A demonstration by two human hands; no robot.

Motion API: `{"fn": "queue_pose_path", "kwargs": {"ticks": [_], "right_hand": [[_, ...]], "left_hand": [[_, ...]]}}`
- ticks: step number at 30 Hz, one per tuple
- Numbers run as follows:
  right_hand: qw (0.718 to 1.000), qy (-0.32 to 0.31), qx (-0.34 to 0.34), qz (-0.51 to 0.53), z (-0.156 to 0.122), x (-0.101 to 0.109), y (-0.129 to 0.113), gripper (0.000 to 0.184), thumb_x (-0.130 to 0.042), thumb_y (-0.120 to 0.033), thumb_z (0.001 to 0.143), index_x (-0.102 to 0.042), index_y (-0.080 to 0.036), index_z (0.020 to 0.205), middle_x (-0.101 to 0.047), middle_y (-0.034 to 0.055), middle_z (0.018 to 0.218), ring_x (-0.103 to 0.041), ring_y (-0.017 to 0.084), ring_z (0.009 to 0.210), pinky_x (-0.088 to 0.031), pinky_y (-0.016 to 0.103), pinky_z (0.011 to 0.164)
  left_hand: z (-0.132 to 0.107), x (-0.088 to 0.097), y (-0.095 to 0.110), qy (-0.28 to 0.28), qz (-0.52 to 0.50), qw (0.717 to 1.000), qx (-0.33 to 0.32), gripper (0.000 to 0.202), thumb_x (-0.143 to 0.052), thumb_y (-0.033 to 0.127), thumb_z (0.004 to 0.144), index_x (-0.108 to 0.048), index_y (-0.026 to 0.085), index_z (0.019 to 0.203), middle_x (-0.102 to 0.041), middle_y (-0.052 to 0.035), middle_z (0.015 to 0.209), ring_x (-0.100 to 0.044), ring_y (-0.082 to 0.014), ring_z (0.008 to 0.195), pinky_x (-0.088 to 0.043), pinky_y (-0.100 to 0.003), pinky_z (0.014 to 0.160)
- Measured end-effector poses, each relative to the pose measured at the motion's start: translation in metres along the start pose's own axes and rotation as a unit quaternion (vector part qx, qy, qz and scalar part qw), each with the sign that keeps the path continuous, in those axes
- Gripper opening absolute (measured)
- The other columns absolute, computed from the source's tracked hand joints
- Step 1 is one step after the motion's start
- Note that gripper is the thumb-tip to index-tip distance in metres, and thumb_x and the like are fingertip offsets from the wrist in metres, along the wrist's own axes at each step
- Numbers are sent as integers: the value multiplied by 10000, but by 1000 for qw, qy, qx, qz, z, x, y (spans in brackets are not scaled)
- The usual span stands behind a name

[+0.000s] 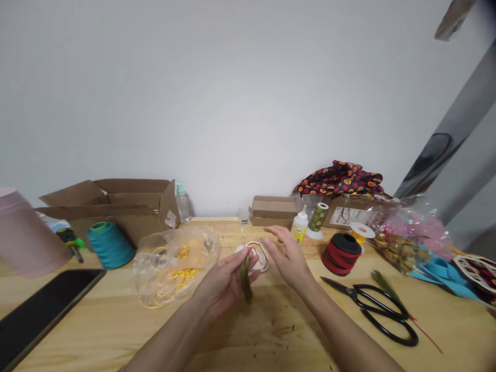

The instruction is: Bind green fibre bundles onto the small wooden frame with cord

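Note:
A small olive-green thread tassel (246, 281) hangs from the pinched fingers of my left hand (222, 281), with a thin loop rising above the fingertips. Just to its right, my right hand (287, 258) is raised over the table with its fingers apart and nothing in them. Behind the two hands lies a flat, pale cut-out shape with a dark outline (264, 262), partly covered by my left fingers. Closest beyond my right hand stands a white glue bottle with a yellow label (298, 230).
Right: black scissors (383, 305), another green tassel (385, 284) with red cord, a red-and-black cord spool (341, 254), and a green thread spool (318, 217). Left: a teal thread cone (110, 245), a plastic bag with yellow cord (176, 268), an open cardboard box (127, 212), and a phone (46, 310).

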State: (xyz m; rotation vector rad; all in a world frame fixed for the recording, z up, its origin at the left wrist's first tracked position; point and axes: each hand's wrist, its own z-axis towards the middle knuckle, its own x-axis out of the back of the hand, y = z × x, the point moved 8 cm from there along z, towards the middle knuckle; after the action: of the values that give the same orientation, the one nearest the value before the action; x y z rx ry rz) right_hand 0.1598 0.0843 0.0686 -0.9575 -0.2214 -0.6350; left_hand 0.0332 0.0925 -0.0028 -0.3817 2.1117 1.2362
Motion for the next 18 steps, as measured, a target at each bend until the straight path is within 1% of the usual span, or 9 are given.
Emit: {"fn": "queue_pose_path", "kwargs": {"ticks": [2,3,4,6,8,10,14,18], "right_hand": [[998,57,-25,4,-5,9,5,150,-471,-277,779,-579,-172,790,-583,57,815,-513,174,802,-397,288,699],[997,66,-32,7,-9,9,5,149,-471,-266,778,-567,-171,714,-570,42,733,-510,164,732,-397,279,665],[998,59,-29,11,-11,5,3,161,-485,-254,767,-554,-172,648,-552,26,665,-500,155,676,-394,272,639],[1000,-4,-2,24,-17,-12,-5,160,-530,-222,729,-565,-177,580,-538,9,597,-487,145,626,-388,265,619],[995,-81,15,51,-23,-32,-12,118,-565,-184,691,-611,-183,582,-558,5,586,-496,143,625,-391,261,623],[988,-124,-6,88,-27,-45,-12,100,-572,-158,676,-652,-187,622,-578,9,601,-508,140,633,-398,254,618],[977,-138,-73,146,-30,-53,-5,104,-583,-158,666,-681,-187,649,-560,0,587,-499,123,605,-400,230,574],[970,-142,-119,157,-31,-55,-1,75,-623,-171,621,-694,-188,638,-514,-14,568,-480,115,579,-392,227,549]], "left_hand": [[1,7,6,32,-21,999,-17,119,-509,89,777,-619,109,737,-675,-32,696,-631,-106,637,-533,-289,685],[2,10,8,43,-30,998,-22,123,-506,87,778,-617,107,731,-675,-29,690,-634,-109,634,-540,-286,672],[3,12,10,49,-40,998,-25,127,-501,85,780,-615,106,728,-673,-26,682,-636,-111,631,-545,-283,659],[3,16,12,60,-61,996,-27,133,-490,80,785,-611,105,736,-672,-24,677,-640,-110,622,-553,-255,620],[2,20,13,75,-81,994,-26,135,-481,64,786,-607,98,753,-673,-34,685,-644,-106,616,-553,-208,579],[0,24,13,92,-97,991,-27,138,-474,45,784,-604,86,765,-674,-51,694,-647,-104,607,-549,-171,551],[-4,27,13,101,-113,988,-35,151,-461,17,780,-602,63,755,-670,-73,674,-648,-109,586,-549,-163,535],[-6,25,11,98,-116,988,-31,157,-454,18,782,-604,62,764,-668,-79,681,-648,-113,586,-550,-164,533]]}}
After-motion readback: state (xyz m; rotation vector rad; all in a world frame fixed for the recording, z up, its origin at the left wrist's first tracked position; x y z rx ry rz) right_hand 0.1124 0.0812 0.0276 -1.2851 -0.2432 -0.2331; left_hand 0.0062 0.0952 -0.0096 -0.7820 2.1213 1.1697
